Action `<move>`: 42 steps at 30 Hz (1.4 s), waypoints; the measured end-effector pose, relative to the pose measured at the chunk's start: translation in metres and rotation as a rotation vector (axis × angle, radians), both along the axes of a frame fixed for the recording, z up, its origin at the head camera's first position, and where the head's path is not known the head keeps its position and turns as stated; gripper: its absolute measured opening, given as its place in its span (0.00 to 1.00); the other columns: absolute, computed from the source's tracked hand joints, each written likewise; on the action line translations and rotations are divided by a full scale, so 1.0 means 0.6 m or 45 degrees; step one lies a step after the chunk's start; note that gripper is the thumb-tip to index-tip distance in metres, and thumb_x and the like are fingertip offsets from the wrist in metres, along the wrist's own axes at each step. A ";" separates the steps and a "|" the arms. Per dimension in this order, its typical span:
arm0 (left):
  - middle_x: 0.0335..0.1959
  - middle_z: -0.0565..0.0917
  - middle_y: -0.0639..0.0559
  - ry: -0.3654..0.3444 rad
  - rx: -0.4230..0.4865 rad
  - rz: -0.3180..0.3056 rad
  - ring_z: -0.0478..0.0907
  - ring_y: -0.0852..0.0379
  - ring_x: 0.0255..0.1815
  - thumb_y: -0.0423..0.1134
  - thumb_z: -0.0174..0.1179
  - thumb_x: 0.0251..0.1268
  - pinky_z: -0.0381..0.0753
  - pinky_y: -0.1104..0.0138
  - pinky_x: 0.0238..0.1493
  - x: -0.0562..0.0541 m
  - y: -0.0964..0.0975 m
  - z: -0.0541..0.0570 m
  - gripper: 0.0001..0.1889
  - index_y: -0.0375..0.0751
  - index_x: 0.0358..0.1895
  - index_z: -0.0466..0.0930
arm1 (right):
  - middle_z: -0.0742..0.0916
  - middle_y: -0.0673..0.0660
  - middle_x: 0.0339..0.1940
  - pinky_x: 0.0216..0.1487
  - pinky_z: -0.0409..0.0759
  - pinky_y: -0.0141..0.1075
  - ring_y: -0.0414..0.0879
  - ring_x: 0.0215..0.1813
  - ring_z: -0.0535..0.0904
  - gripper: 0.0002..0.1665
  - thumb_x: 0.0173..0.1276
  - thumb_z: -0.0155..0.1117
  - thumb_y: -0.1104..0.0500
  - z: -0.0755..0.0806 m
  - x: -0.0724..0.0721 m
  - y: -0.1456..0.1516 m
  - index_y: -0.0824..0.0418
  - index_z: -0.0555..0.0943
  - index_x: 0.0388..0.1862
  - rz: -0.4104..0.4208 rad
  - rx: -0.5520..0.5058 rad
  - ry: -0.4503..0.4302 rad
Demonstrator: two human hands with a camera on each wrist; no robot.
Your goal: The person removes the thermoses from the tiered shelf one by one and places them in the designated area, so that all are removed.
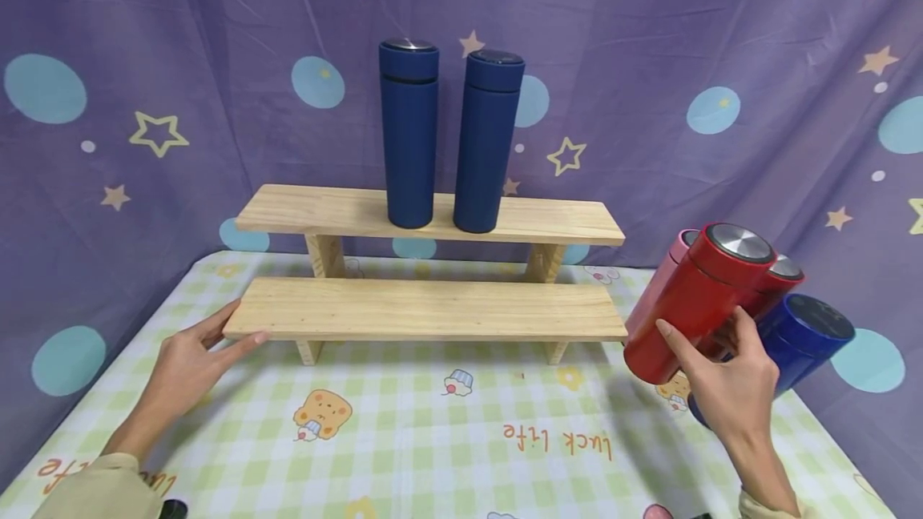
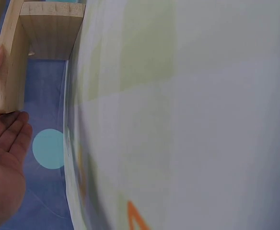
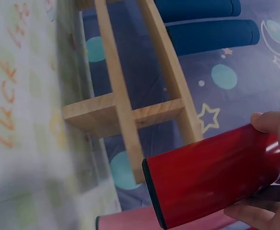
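Note:
My right hand (image 1: 731, 391) grips a shiny red thermos (image 1: 695, 307) with a steel-topped lid; it is tilted and held off the table beside the shelf's right end. The right wrist view shows its dark base rim, with fingers round the red body (image 3: 212, 177). At the left end of a two-tier wooden shelf (image 1: 425, 311), my left hand (image 1: 183, 359) holds the lower board, thumb on top. In the left wrist view its fingers (image 2: 15, 134) lie around the board's end. Two dark blue thermoses (image 1: 409, 142) stand upright on the upper board.
Behind the held thermos are a pink thermos (image 1: 659, 283), another red thermos (image 1: 786, 269) and a brighter blue thermos (image 1: 808, 335), partly hidden. A green-checked cloth (image 1: 404, 455) covers the table. A purple patterned curtain (image 1: 216, 102) hangs behind.

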State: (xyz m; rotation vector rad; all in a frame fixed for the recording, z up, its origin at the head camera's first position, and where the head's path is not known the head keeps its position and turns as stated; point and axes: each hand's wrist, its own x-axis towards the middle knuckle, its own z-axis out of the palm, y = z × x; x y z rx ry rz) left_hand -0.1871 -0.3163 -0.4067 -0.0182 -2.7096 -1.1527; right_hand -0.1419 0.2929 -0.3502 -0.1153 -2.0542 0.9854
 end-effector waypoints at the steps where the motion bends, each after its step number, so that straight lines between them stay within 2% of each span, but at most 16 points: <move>1: 0.73 0.60 0.17 -0.006 0.000 -0.001 0.67 0.18 0.65 0.56 0.65 0.73 0.75 0.76 0.31 0.000 0.000 0.000 0.45 0.41 0.83 0.55 | 0.83 0.33 0.37 0.38 0.72 0.20 0.31 0.36 0.79 0.38 0.53 0.86 0.62 0.004 -0.001 -0.002 0.60 0.82 0.64 0.010 -0.002 -0.007; 6: 0.73 0.59 0.17 -0.020 0.007 -0.008 0.67 0.18 0.66 0.57 0.65 0.73 0.75 0.77 0.32 0.002 -0.001 0.000 0.45 0.41 0.83 0.54 | 0.84 0.37 0.40 0.41 0.75 0.20 0.30 0.40 0.82 0.38 0.55 0.85 0.61 0.023 -0.010 -0.014 0.58 0.82 0.66 0.057 -0.030 -0.026; 12: 0.72 0.60 0.17 -0.003 0.007 -0.012 0.67 0.18 0.66 0.58 0.65 0.72 0.75 0.78 0.32 0.003 -0.001 0.001 0.45 0.40 0.83 0.55 | 0.86 0.42 0.42 0.40 0.74 0.23 0.31 0.42 0.81 0.37 0.57 0.84 0.60 0.043 -0.031 -0.029 0.58 0.81 0.66 0.112 -0.015 -0.008; 20: 0.72 0.62 0.17 0.006 0.003 -0.008 0.68 0.18 0.65 0.57 0.66 0.72 0.72 0.81 0.34 0.003 -0.001 0.000 0.45 0.40 0.82 0.56 | 0.88 0.57 0.50 0.50 0.74 0.26 0.31 0.47 0.80 0.35 0.60 0.82 0.59 0.060 -0.064 -0.046 0.61 0.80 0.67 0.200 -0.035 -0.039; 21: 0.72 0.62 0.17 0.008 -0.001 -0.005 0.68 0.19 0.65 0.57 0.66 0.72 0.74 0.80 0.35 0.003 -0.001 0.000 0.45 0.40 0.82 0.56 | 0.87 0.58 0.51 0.51 0.75 0.26 0.32 0.48 0.80 0.36 0.61 0.81 0.59 0.063 -0.067 -0.049 0.61 0.80 0.67 0.208 -0.036 -0.045; 23: 0.71 0.63 0.18 0.012 -0.007 0.000 0.69 0.19 0.65 0.57 0.66 0.72 0.75 0.78 0.35 0.002 0.000 0.000 0.45 0.39 0.82 0.56 | 0.87 0.58 0.51 0.52 0.75 0.27 0.32 0.48 0.80 0.36 0.61 0.81 0.59 0.067 -0.073 -0.053 0.61 0.80 0.68 0.228 -0.043 -0.043; 25: 0.71 0.63 0.18 0.011 -0.013 0.002 0.69 0.19 0.65 0.57 0.66 0.72 0.81 0.72 0.37 0.002 0.000 0.000 0.46 0.39 0.82 0.56 | 0.88 0.58 0.51 0.51 0.76 0.27 0.33 0.49 0.80 0.37 0.61 0.81 0.59 0.072 -0.079 -0.056 0.60 0.80 0.68 0.249 -0.050 -0.043; 27: 0.71 0.63 0.18 0.004 -0.018 0.007 0.69 0.19 0.65 0.58 0.66 0.71 0.82 0.69 0.38 0.002 0.000 0.000 0.46 0.39 0.82 0.56 | 0.88 0.57 0.52 0.52 0.75 0.25 0.33 0.49 0.80 0.37 0.61 0.81 0.58 0.077 -0.087 -0.060 0.60 0.79 0.69 0.263 -0.043 -0.042; 30: 0.71 0.63 0.18 0.001 -0.013 0.006 0.69 0.19 0.65 0.57 0.66 0.71 0.79 0.74 0.37 0.001 0.000 0.000 0.46 0.39 0.82 0.56 | 0.88 0.58 0.52 0.51 0.75 0.25 0.37 0.50 0.80 0.38 0.62 0.81 0.57 0.086 -0.096 -0.065 0.59 0.78 0.70 0.285 -0.032 -0.051; 33: 0.71 0.63 0.18 0.000 -0.006 0.007 0.68 0.19 0.65 0.57 0.67 0.71 0.71 0.82 0.35 -0.001 -0.001 0.000 0.46 0.39 0.82 0.56 | 0.87 0.58 0.54 0.52 0.76 0.28 0.43 0.52 0.82 0.39 0.63 0.80 0.55 0.096 -0.105 -0.071 0.59 0.77 0.72 0.303 -0.021 -0.071; 36: 0.71 0.63 0.18 -0.003 -0.002 0.008 0.68 0.19 0.65 0.57 0.67 0.71 0.71 0.82 0.35 -0.001 0.000 -0.001 0.46 0.39 0.82 0.56 | 0.87 0.58 0.54 0.54 0.77 0.31 0.49 0.54 0.83 0.39 0.64 0.79 0.53 0.107 -0.113 -0.077 0.60 0.76 0.72 0.318 -0.018 -0.081; 42: 0.71 0.62 0.17 0.004 0.008 0.010 0.68 0.19 0.65 0.56 0.67 0.71 0.71 0.83 0.34 0.000 0.000 -0.001 0.45 0.39 0.82 0.57 | 0.86 0.60 0.52 0.54 0.76 0.30 0.51 0.53 0.82 0.38 0.65 0.78 0.52 0.126 -0.132 -0.091 0.63 0.76 0.71 0.351 -0.022 -0.062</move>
